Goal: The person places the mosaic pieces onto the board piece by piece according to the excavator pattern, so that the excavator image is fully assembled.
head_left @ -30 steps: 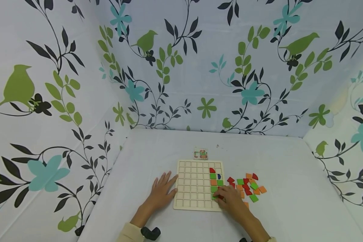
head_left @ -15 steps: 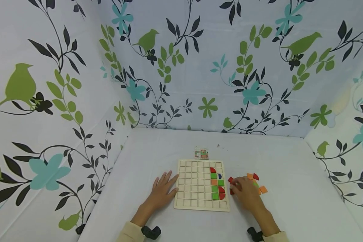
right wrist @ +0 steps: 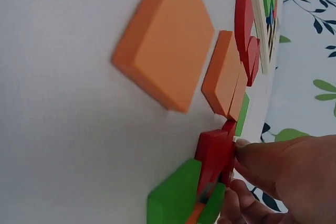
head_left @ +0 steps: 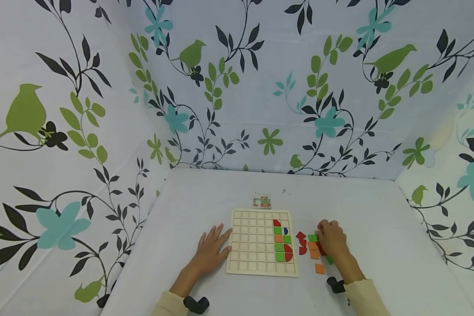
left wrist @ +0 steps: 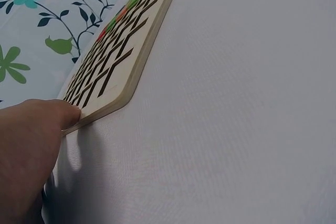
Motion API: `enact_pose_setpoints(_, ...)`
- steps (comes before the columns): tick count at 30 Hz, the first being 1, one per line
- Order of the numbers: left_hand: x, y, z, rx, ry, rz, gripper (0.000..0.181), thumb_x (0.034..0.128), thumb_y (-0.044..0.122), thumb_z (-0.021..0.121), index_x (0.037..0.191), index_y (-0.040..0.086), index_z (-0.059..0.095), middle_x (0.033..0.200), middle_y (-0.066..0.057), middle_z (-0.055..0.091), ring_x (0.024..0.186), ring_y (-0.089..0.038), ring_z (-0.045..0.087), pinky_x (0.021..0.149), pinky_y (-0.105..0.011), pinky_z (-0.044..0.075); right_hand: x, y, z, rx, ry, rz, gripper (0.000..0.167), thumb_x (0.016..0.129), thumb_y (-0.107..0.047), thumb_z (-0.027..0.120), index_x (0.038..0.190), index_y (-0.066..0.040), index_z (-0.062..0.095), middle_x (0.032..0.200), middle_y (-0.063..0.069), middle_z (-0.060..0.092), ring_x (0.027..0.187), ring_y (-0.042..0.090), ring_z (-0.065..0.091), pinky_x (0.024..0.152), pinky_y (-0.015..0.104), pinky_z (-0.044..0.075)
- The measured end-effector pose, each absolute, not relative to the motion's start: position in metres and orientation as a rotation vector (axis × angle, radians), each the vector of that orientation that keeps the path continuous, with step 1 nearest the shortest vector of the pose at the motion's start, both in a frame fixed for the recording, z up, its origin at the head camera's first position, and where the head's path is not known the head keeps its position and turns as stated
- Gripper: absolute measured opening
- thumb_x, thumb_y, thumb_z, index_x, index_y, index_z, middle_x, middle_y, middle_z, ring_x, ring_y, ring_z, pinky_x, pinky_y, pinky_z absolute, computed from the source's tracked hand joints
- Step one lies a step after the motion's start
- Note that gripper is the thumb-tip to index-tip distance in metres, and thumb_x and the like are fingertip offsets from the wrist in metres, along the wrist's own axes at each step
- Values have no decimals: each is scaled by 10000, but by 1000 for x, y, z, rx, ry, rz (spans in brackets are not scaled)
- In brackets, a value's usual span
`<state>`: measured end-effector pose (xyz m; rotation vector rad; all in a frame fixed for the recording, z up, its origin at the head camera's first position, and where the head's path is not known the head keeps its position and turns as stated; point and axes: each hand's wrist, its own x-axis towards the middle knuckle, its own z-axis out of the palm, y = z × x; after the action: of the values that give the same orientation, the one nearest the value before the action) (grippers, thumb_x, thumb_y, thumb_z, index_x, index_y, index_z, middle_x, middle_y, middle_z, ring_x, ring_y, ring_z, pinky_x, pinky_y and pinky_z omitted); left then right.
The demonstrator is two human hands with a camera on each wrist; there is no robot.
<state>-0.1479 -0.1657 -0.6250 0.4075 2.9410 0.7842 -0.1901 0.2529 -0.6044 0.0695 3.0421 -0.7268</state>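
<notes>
A wooden grid board (head_left: 253, 241) lies flat on the white table, with red quarter-round, green, orange and blue-marked tiles in its right-hand columns. My left hand (head_left: 212, 249) rests at the board's left edge, fingers spread; the left wrist view has the thumb (left wrist: 71, 113) touching the rim. To the right of the board, my right hand (head_left: 332, 238) reaches over loose tiles with bent fingers. Its thumb (right wrist: 252, 153) is against the red tiles (right wrist: 215, 153) in the right wrist view, beside a green tile (right wrist: 176, 195). Whether a tile is between the fingertips is hidden.
Loose orange tiles (head_left: 314, 254) and red tiles (head_left: 302, 242) lie between the board and my right hand. A single orange tile (head_left: 320, 268) sits nearer the front. Behind the board is a small pattern card (head_left: 262, 201). Patterned cloth (head_left: 229, 109) walls the table.
My right hand has left the board's right columns, passed over the near red tiles and moved right to the pile's far side. A red quarter-round now shows in the board. The left hand stays.
</notes>
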Motion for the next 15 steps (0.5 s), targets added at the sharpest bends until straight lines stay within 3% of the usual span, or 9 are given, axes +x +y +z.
enact_pose_setpoints(4, -150, -166, -627, 406, 2946, 776, 579, 1074, 381, 560, 1619, 221, 450, 1729, -138, 297, 1614, -401, 207, 1250, -704, 132, -193, 249, -606, 50, 3061, -757, 204, 1019, -114, 683, 1144, 40, 636, 1076, 254, 580, 932, 386, 577, 841, 566, 543)
enact_pose_setpoints(10, -151, -168, -629, 399, 2941, 755, 586, 1076, 395, 553, 1627, 232, 437, 1734, -131, 286, 1618, -397, 197, 1255, -696, 129, -188, 245, -603, 35, 3064, -791, 343, 976, -124, 734, 1245, 54, 617, 1156, 278, 588, 986, 411, 612, 867, 592, 544)
enact_pose_setpoints(15, -150, -168, -628, 402, 2937, 765, 583, 1074, 393, 556, 1621, 223, 446, 1730, -137, 294, 1614, -405, 204, 1254, -699, 130, -182, 244, -601, 115, 3124, -665, 325, 963, -165, 760, 1120, 81, 616, 994, 256, 640, 916, 436, 641, 769, 586, 482)
